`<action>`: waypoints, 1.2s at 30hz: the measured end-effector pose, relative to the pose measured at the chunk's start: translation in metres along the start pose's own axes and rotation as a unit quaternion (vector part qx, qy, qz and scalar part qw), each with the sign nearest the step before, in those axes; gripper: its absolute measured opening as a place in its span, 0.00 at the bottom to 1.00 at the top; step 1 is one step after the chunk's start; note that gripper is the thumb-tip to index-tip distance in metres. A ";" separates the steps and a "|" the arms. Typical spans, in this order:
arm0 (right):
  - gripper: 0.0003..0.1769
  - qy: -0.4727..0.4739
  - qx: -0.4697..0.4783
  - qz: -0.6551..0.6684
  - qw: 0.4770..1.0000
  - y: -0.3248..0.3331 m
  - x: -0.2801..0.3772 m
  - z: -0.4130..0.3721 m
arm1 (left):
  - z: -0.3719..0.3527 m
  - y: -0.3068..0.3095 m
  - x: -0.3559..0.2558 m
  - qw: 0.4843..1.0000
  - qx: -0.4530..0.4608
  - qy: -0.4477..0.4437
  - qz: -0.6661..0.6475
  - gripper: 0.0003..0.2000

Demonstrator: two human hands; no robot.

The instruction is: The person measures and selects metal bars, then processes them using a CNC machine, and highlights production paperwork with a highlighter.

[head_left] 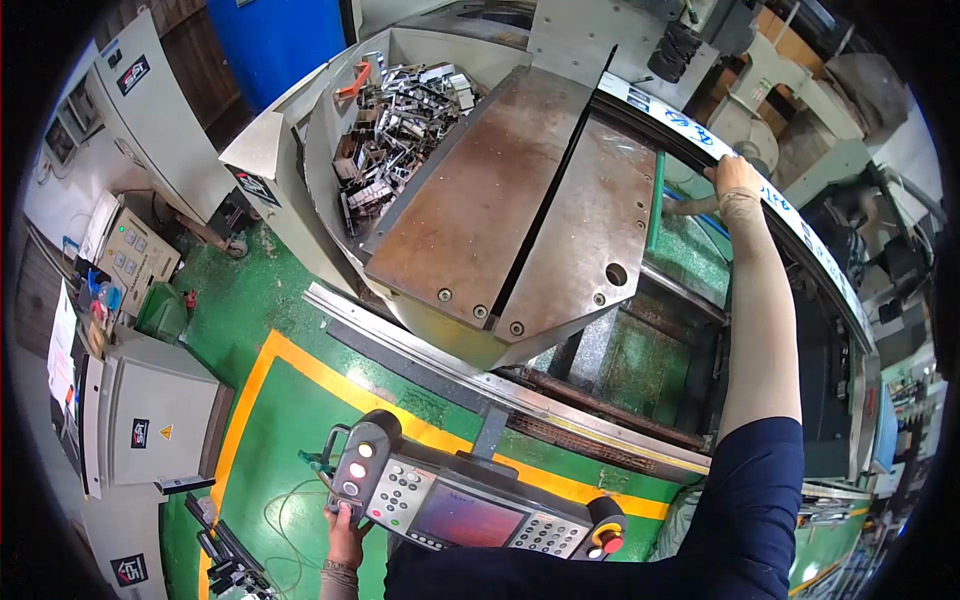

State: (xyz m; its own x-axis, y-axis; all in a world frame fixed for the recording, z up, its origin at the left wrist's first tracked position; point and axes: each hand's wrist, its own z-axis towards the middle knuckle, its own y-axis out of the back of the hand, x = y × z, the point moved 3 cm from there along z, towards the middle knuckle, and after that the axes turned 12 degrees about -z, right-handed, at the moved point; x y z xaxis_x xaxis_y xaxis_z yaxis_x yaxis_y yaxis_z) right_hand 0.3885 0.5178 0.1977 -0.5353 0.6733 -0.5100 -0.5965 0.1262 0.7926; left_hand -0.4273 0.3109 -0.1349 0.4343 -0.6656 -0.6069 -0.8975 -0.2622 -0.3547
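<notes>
My right hand is closed over the edge of the long white rail with blue lettering, at the upper right. Low in the view, my left hand is at the left end of the control panel, its thumb by the lowest button under the lit ones; its other fingers are mostly hidden. The panel has a screen, keypads and a red knob. Beyond it lies a steel machine table with a dark slot across it. Short metal offcuts fill the bin left of the table.
Grey cabinets stand at the left, near a small switch box. Yellow lines mark the green floor. Metal profiles lie at the lower left. An open machine frame with rails lies right of the table.
</notes>
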 end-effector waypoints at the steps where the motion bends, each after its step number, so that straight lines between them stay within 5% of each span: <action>1: 0.22 0.003 0.006 0.002 1.000 -0.002 0.000 0.001 | 0.000 0.000 0.000 1.000 -0.001 -0.002 -0.002 0.30; 19: 0.18 0.018 0.002 -0.017 1.000 0.005 0.005 -0.001 | 0.003 -0.002 0.004 0.999 -0.005 -0.045 -0.015 0.28; 23: 0.35 0.003 0.096 0.017 0.995 -0.008 0.001 -0.017 | 0.006 0.003 0.011 0.998 -0.022 -0.051 -0.006 0.35; 25: 0.47 -0.010 -0.166 0.116 0.979 -0.093 -0.003 -0.017 | 0.009 0.001 0.010 0.997 -0.040 -0.057 0.014 0.41; 27: 0.47 -0.058 -0.232 0.267 0.934 -0.054 0.020 -0.099 | 0.010 0.002 0.014 0.995 -0.064 -0.071 0.010 0.43; 31: 0.37 0.003 -0.085 0.403 0.911 -0.112 0.041 -0.315 | 0.004 0.007 0.012 0.997 -0.052 -0.049 -0.001 0.45; 33: 0.34 -0.133 0.093 0.379 0.911 -0.129 0.011 -0.437 | 0.011 0.010 0.010 0.998 -0.052 -0.033 0.013 0.46; 36: 0.32 -0.382 0.191 0.475 0.769 -0.130 -0.043 -0.619 | 0.024 0.022 0.009 0.997 -0.033 -0.020 0.062 0.46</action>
State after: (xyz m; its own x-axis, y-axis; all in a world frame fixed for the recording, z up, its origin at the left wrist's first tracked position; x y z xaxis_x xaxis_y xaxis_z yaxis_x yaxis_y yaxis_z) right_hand 0.1195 0.0215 -0.0899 -0.0256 0.8063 0.5909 0.1440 -0.5819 0.8004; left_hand -0.4413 0.3155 -0.1655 0.3220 -0.6674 -0.6715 -0.9468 -0.2266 -0.2287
